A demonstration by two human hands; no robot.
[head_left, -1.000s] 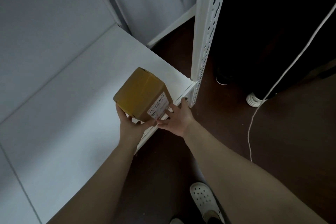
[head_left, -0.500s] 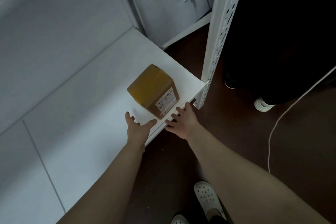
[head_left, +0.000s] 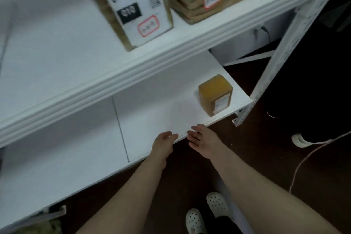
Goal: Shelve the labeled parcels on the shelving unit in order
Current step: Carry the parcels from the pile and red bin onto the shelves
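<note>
The small brown parcel (head_left: 215,94) stood upright at the right front corner of the lower shelf (head_left: 152,112), far and right of my hands, my right hand (head_left: 202,139) the nearer. That hand and my left hand (head_left: 163,143) hung empty, fingers loose, side by side at the shelf's near edge, clear of the parcel. Its white label (head_left: 221,103) faced me.

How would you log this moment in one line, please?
small brown parcel: on lower shelf, right end, untouched | left hand: open, empty, near shelf edge | right hand: open, empty, near shelf edge
</note>
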